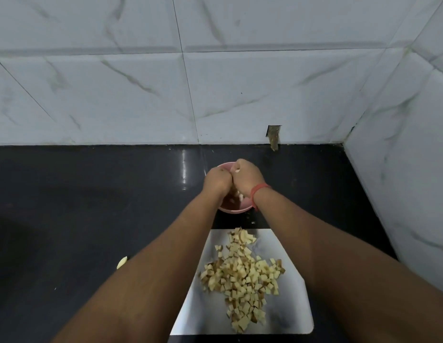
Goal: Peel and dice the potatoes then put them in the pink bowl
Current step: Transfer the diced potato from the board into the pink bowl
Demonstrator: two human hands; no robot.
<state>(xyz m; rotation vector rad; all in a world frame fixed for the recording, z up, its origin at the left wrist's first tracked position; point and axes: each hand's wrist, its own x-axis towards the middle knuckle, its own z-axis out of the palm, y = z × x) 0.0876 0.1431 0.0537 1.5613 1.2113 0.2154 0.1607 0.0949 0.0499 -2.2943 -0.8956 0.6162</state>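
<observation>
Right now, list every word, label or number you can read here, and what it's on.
None. No readable text on the wall tiles, counter, pink bowl, cutting board or red wristband.

pink bowl (pixel 234 211) | black counter (pixel 91 194) | white grey-veined tiles (pixel 116 95) | red wristband (pixel 259 190)

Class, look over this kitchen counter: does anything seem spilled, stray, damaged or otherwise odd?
Yes. A pale potato piece lies alone on the dark counter, left of the cutting board and its potato cubes. A small bit sits between the board and the pink bowl. The wall tile has a broken notch at its base.
</observation>
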